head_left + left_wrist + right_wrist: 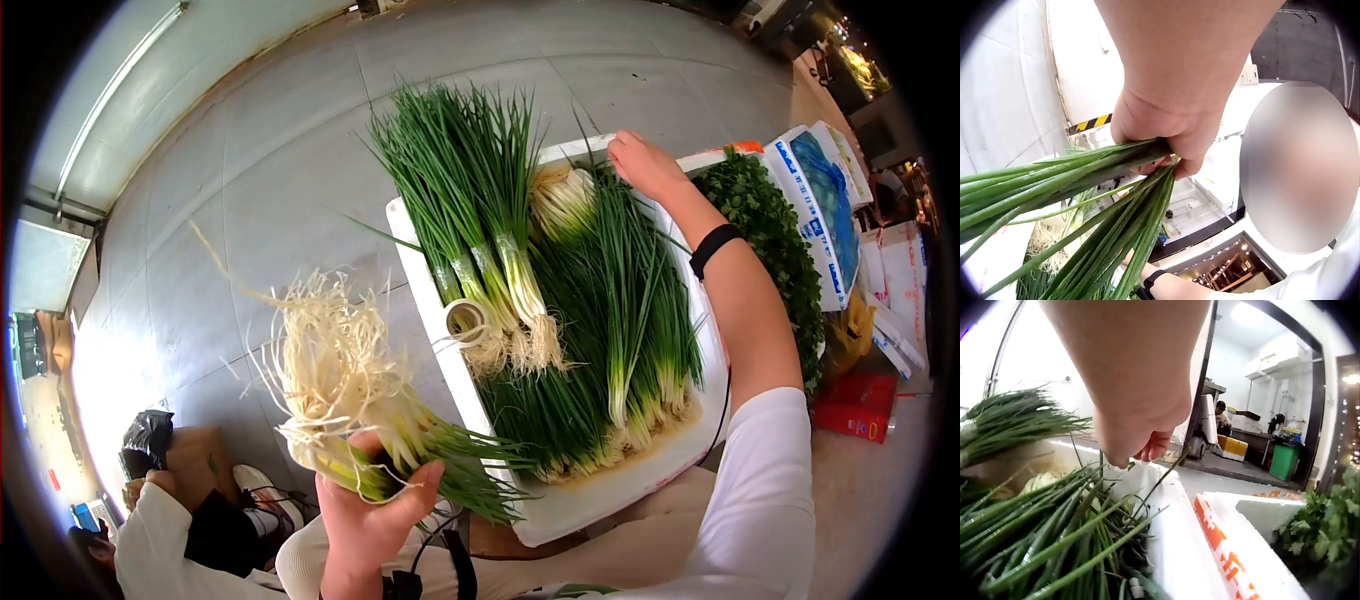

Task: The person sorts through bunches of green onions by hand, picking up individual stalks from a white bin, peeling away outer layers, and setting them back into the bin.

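My left hand (pixel 375 510) grips a bunch of spring onions (pixel 400 440), its pale stringy roots up and its green leaves trailing to the right. In the left wrist view those leaves hang from the curled fingers. My right hand (pixel 645 165) is over the far rim of a white foam box (pixel 580 510), fingers curled, a small green leaf scrap (pixel 1130 465) at its thumb tip. Loose spring onions (pixel 630 300) fill the box. Taped bundles of spring onions (pixel 470 200) lie across its left side, with a tape roll (pixel 466 320) beside their roots.
To the right, leafy green herbs (pixel 755 220) fill another foam box (pixel 1254 519) with orange tape. Past it are a box with blue plastic (pixel 825 190) and a red packet (pixel 855 407). Another person's sleeve (pixel 155 540) shows at lower left, near a cardboard box (pixel 200 465).
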{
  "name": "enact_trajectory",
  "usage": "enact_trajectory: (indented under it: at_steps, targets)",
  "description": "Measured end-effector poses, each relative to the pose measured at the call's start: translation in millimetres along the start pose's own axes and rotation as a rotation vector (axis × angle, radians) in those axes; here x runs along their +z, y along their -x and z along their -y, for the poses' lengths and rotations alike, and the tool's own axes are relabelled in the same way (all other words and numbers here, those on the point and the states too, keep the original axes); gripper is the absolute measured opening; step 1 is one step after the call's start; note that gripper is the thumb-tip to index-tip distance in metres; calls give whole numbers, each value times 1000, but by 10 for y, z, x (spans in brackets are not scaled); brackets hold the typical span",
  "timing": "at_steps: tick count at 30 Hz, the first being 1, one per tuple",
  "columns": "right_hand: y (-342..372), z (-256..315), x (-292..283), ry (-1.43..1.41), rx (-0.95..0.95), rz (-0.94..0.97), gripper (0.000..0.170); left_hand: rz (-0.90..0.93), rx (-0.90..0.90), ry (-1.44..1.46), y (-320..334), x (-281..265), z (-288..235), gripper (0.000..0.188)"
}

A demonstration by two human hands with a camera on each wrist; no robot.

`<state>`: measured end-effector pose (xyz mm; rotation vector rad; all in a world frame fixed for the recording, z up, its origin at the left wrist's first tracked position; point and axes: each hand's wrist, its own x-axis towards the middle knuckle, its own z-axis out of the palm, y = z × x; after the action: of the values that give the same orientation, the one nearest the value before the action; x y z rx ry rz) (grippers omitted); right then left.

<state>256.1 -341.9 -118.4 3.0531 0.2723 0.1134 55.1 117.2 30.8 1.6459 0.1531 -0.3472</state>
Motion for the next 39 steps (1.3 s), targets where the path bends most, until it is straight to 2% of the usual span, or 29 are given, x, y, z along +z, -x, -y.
enact_trajectory:
  at_steps: [4, 7, 9, 11, 14, 17, 18, 22, 24, 25, 27, 30, 31, 39]
  targets:
    - [-55, -100, 188, 189, -100, 121, 14, -17, 72, -69, -29, -29, 100, 20]
    - [-71, -138, 349, 332, -167, 161, 10, -20, 42, -63, -74, -14, 79, 20]
    - [-128, -153, 426, 407, -200, 177, 8, -27, -47, 26, -89, 5, 44, 22]
    - [-167, -151, 498, 476, -234, 195, 8, -44, -30, 25, -107, 28, 67, 22]
    - [-161, -87, 341, 550, -252, 242, 9, -30, -25, 40, -102, 22, 38, 23]
    - [-119, -47, -8, 304, -69, 236, 13, 5, 2, 61, -77, -7, 23, 24]
    - [-69, -47, -136, 309, -101, 135, 14, 15, -5, 76, -59, -5, 12, 23]
    - [112, 151, -812, 313, -31, 18, 13, 74, 13, 135, 26, -21, -71, 22]
    - [365, 800, -1421, -317, 59, -248, 13, 145, 52, 157, 68, -61, -34, 26]
    - [509, 1069, -1615, -613, 101, -256, 14, 140, 62, 166, 97, -64, -43, 26]
    - [921, 1677, -2024, -905, 26, -251, 10, 174, 70, 202, 153, -21, -73, 28]
    - [1358, 2297, -2325, -984, -304, -289, 14, 243, 115, 213, 242, -11, -66, 33]
    - [1459, 2453, -2393, -1038, -338, -265, 16, 288, 132, 211, 288, -11, -62, 35]
    - [1914, 2912, -2463, -1286, -156, -141, 20, 342, 222, 248, 548, -80, -103, 45]
